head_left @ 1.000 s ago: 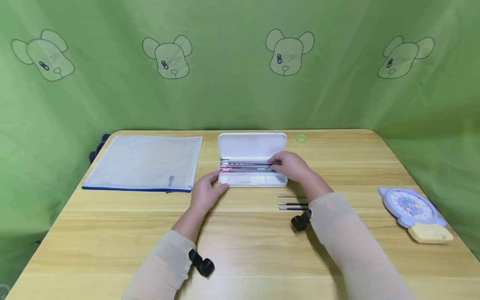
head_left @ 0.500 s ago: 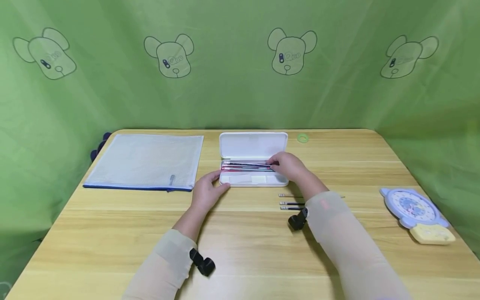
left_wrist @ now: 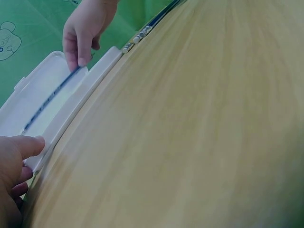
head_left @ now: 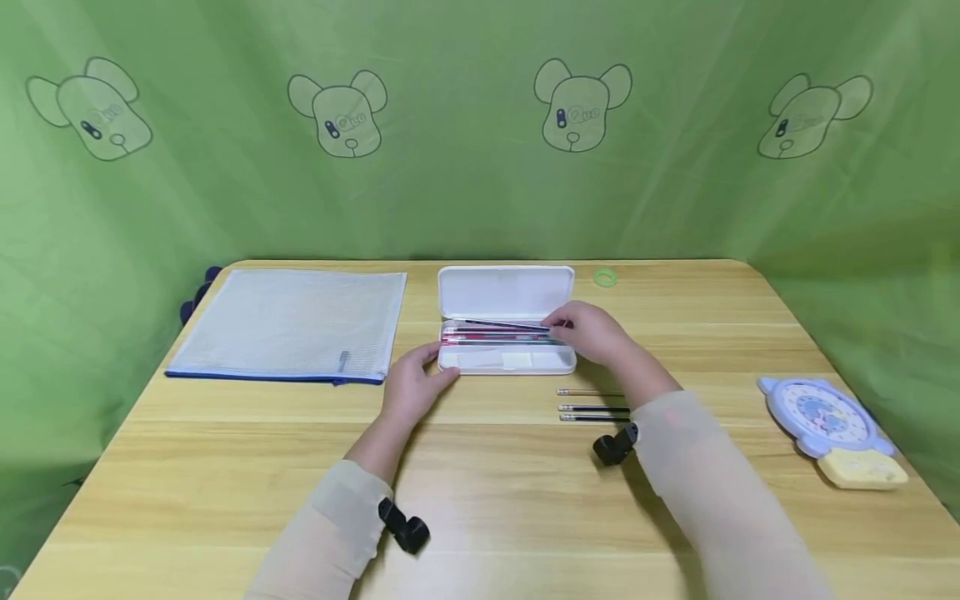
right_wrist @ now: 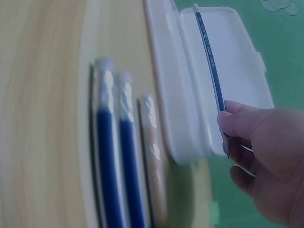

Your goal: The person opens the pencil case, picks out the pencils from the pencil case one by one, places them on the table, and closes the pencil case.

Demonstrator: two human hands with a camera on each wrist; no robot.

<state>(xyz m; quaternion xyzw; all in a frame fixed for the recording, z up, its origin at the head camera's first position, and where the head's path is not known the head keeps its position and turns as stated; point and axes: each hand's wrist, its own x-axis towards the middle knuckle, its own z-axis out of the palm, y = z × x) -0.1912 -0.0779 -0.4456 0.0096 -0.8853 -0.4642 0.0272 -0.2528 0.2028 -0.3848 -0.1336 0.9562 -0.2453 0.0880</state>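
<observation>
A white pencil case (head_left: 506, 292) lies with its lid up at the table's far side. Several pencils (head_left: 491, 340), some with red on them, lie in its back section. My left hand (head_left: 411, 385) holds the case's left end, thumb at the front corner. Between thumb and fingers, my right hand (head_left: 592, 333) pinches a dark blue pencil (right_wrist: 210, 59) by one end. That pencil slants just above the others, its white-tipped end toward the left. Three pencils, two dark ones (right_wrist: 111, 161) and a tan one (right_wrist: 154, 161), lie in front of the case, partly behind my right arm.
A mesh zip pouch (head_left: 288, 325) with a blue edge lies flat at the left. Behind the case, to the right, is a green ring (head_left: 604, 277). A blue toy clock (head_left: 823, 414) with a yellow base (head_left: 862, 469) sits near the right edge.
My right hand has shifted slightly right, and the dark blue pencil in it now stands apart from the pencils in the case. My left hand stays in place.
</observation>
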